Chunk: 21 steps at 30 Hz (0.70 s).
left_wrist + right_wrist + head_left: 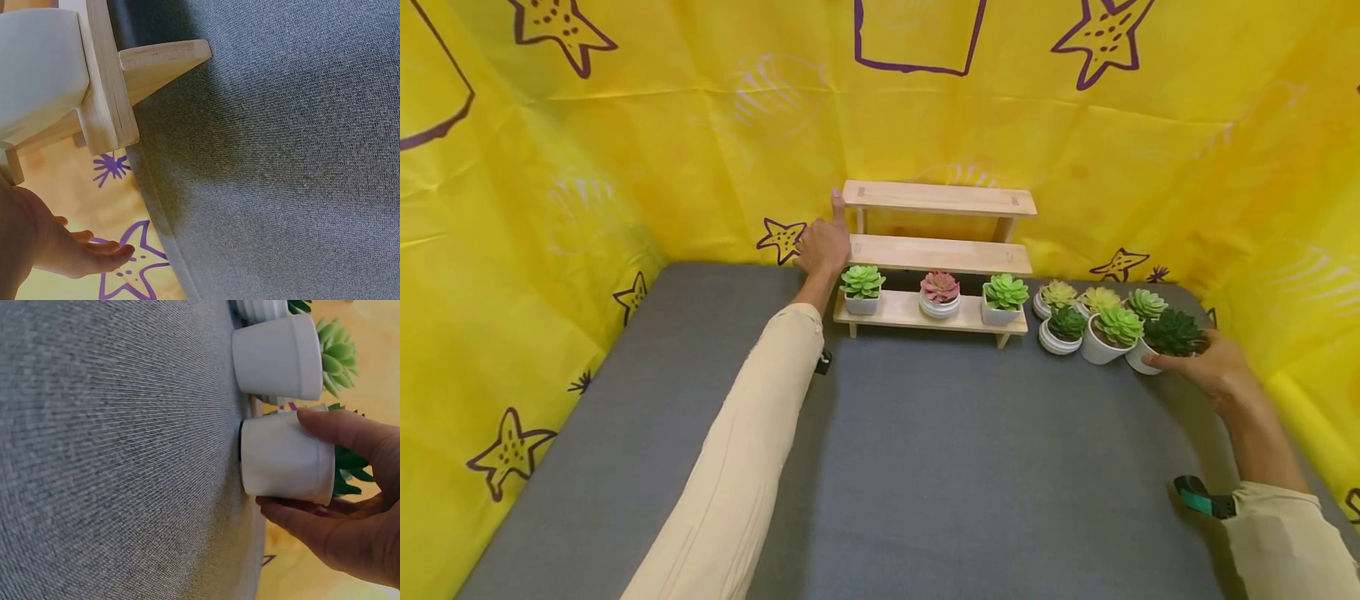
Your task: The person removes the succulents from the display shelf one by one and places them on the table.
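A three-tier wooden shelf point(936, 255) stands against the yellow cloth. On its lowest tier are two light green succulents point(862, 283) point(1004, 293) in white square pots, with a pink succulent point(941, 287) in a ribbed round pot between them. My left hand point(824, 244) is at the left end of the middle tier, thumb up; its fingers point(109, 256) extend loosely in the left wrist view. At the far right, my right hand point(1213, 364) grips a dark green succulent in a white pot point(284, 457), thumb on one side and fingers on the other.
Several more potted succulents cluster beside the held one, among them a bright green one point(1112, 327) and a small dark green one point(1064, 325). Yellow cloth point(715, 150) with purple starfish drawings walls the back and sides of the grey table point(970, 467).
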Motion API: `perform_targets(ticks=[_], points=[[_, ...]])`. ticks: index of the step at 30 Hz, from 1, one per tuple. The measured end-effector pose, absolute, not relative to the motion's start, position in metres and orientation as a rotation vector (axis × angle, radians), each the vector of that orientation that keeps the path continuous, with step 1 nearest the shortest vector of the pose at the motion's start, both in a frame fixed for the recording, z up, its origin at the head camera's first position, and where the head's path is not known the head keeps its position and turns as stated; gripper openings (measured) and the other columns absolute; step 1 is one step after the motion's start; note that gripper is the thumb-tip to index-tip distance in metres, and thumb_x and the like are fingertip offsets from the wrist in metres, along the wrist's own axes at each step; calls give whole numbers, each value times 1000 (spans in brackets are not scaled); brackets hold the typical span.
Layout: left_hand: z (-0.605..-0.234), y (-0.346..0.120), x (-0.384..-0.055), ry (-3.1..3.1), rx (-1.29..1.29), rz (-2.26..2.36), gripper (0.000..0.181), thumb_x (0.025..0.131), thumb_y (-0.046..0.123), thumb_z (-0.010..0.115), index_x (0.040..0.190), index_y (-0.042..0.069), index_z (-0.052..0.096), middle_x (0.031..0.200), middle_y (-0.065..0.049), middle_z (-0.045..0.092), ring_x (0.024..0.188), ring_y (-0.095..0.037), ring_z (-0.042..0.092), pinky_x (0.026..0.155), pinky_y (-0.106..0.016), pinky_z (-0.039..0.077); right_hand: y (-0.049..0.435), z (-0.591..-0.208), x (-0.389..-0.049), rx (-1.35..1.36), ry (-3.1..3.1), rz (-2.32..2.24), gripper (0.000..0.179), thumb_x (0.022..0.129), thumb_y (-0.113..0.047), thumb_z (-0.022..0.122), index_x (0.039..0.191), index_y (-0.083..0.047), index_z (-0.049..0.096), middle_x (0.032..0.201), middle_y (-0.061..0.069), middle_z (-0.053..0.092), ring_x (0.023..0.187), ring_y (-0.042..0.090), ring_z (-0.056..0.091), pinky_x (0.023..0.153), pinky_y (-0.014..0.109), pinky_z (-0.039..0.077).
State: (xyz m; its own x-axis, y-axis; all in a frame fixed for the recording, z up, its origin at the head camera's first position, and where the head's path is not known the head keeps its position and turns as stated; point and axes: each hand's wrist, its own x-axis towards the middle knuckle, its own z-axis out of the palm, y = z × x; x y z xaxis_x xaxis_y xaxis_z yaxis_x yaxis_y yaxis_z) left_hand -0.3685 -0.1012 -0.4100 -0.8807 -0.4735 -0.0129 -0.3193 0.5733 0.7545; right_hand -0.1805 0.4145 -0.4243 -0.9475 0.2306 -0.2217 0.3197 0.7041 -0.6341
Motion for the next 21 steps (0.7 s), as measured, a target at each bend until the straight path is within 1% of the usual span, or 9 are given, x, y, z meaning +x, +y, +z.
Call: perform_targets(ticks=[4,6,8,11,13,18,19,20,21], points=[[-410,-102,-368,-2616,675,-1189,110,91,90,1,108,5,69,117,-16,68,118,-38,61,103,-58,43,413,-423,-181,438,2783,-1029,104,94,-38,76,153,23,16,149,49,30,126,61,38,89,53,47],[-410,-103,-369,-2627,688,-1183,112,90,91,-1,110,5,69,120,-16,68,120,-38,60,104,-59,42,413,-422,-182,430,2768,-1010,109,94,-41,74,154,23,10,153,51,24,131,65,33,100,68,41],[-410,-104,-369,-2634,683,-1188,114,90,91,-2,114,5,69,124,-16,67,123,-38,59,106,-59,41,413,-421,-183,420,2762,-1000,111,95,-42,74,155,23,6,153,52,21,133,66,31,105,73,37],[-409,-104,-369,-2636,671,-1198,115,90,91,-2,119,4,68,126,-17,66,125,-39,58,107,-60,40,415,-420,-183,393,2752,-1022,111,95,-39,74,155,23,4,154,52,19,133,65,30,104,71,37],[-408,-104,-369,-2639,665,-1200,116,90,90,-2,122,4,68,127,-18,67,125,-39,58,108,-61,40,416,-418,-182,363,2756,-1042,110,95,-35,74,155,23,3,153,52,20,132,64,32,100,66,40],[-408,-103,-368,-2633,682,-1190,113,91,90,0,118,4,69,125,-17,67,125,-39,59,107,-60,40,415,-408,-178,287,2707,-1138,113,98,-30,71,158,14,-14,158,53,8,139,70,24,106,73,35],[-408,-102,-368,-2629,678,-1194,111,92,89,1,117,4,69,124,-17,67,124,-38,59,107,-60,40,415,-406,-176,279,2705,-1146,114,99,-29,70,158,13,-17,157,54,8,140,71,23,105,72,37],[-408,-102,-368,-2627,676,-1197,111,92,89,2,116,4,68,123,-16,67,125,-39,59,107,-60,40,414,-403,-174,275,2712,-1146,114,99,-28,70,158,12,-18,157,54,9,140,71,23,106,63,42],[-409,-101,-369,-2624,672,-1202,110,93,89,3,115,4,68,122,-16,67,124,-39,59,106,-60,40,413,-399,-172,272,2719,-1146,113,99,-27,69,159,11,-19,156,55,10,140,71,23,107,64,43]])
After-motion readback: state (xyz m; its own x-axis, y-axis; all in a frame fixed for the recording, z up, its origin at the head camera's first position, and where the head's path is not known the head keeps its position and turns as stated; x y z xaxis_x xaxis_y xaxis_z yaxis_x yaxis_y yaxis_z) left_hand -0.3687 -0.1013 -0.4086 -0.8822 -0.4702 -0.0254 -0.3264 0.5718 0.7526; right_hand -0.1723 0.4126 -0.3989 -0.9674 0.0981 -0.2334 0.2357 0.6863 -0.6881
